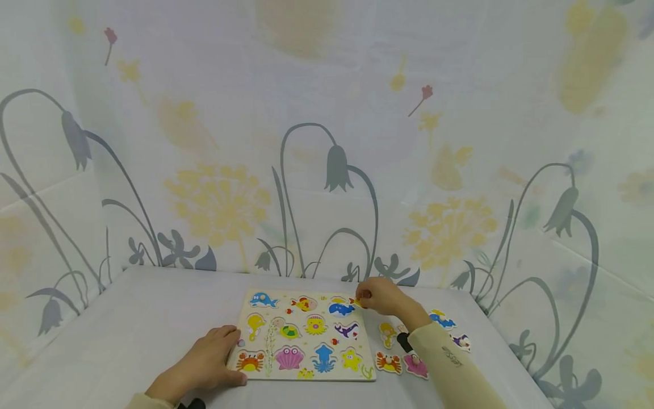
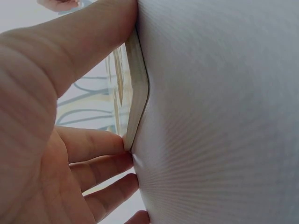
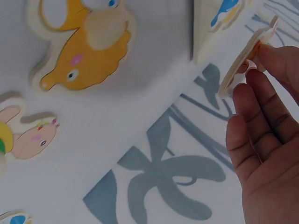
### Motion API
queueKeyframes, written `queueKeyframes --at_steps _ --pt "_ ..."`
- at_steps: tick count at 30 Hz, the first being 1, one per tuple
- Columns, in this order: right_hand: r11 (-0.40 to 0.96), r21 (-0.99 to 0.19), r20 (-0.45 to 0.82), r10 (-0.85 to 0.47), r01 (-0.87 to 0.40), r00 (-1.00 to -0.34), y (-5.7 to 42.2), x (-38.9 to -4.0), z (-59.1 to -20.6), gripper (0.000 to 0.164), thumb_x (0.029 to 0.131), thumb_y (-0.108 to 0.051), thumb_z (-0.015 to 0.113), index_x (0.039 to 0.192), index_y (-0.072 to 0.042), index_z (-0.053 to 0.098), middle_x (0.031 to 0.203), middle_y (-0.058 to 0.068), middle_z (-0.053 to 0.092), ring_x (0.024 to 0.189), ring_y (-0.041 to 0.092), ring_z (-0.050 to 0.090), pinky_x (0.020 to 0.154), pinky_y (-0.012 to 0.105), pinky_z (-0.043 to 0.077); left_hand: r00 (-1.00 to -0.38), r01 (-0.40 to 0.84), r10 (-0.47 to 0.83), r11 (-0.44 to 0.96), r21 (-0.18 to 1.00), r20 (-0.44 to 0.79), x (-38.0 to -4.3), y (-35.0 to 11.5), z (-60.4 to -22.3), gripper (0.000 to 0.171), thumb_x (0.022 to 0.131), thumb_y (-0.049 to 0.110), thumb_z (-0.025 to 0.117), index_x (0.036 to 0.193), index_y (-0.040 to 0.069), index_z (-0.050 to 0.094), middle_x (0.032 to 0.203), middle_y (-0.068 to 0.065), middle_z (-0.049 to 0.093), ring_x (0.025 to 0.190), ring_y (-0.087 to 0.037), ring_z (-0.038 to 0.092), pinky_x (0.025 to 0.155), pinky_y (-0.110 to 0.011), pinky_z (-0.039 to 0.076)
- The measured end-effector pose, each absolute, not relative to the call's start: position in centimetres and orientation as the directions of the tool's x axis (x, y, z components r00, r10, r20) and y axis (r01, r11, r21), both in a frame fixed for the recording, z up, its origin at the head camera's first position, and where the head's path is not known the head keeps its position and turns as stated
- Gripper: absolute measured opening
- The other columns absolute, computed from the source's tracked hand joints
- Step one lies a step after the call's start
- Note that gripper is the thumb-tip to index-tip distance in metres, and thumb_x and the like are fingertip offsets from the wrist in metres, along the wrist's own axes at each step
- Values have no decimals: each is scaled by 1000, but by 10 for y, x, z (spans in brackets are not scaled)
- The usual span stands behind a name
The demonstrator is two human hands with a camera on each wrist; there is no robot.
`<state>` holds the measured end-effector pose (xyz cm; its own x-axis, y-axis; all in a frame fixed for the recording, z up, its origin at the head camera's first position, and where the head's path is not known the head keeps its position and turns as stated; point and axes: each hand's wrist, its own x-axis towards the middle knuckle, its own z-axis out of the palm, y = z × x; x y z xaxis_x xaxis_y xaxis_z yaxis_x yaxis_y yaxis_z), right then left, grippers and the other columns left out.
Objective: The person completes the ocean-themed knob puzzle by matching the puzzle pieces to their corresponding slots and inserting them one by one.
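A wooden puzzle board (image 1: pixel 286 372) with colourful sea-animal pictures lies flat on the white table. My left hand (image 1: pixel 212 356) holds it at the near left corner, thumb on the front edge and fingers along the left edge. The left wrist view shows the thumb and fingertips against the board's side (image 2: pixel 138 88). Above the board's far right corner, my right hand (image 1: pixel 380 296) pinches a red and yellow fish puzzle piece (image 1: pixel 358 303). In the right wrist view this piece (image 3: pixel 238 63) is seen edge-on, thumb and fingers at its inner face, raised off the table.
Several loose puzzle pieces lie right of the board: a seahorse (image 1: pixel 387 336), a crab (image 1: pixel 389 363), a pink shell (image 1: pixel 416 366), a blue whale (image 1: pixel 442 319) and a purple one (image 1: pixel 461 342). A turtle piece (image 3: pixel 28 135) shows in the right wrist view. A flower-patterned cloth (image 1: pixel 317 221) hangs behind.
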<state>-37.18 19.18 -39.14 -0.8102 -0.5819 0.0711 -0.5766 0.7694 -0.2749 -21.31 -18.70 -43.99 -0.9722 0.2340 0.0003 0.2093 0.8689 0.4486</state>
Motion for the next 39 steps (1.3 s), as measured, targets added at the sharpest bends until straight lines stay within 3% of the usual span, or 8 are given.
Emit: queueKeyframes --at_steps 25,39 --pt "749 -206 3 -643 -630 -766 103 -378 -400 5 89 -21 68 93 -23 69 83 -12 55 75 9 51 68 23 47 -973 213 232 874 436 10 -213 -186 -440 94 59 51 86 128 -4 53 133 -22 49 123 -42 42 100 -61 34" --pt "735 -199 -21 -664 -648 -747 68 -380 -398 6 89 -17 67 91 -23 70 84 -13 58 75 9 51 68 23 46 -966 244 256 856 455 36 -213 -189 -441 94 60 51 85 128 -6 53 131 -23 49 123 -43 42 98 -61 36"
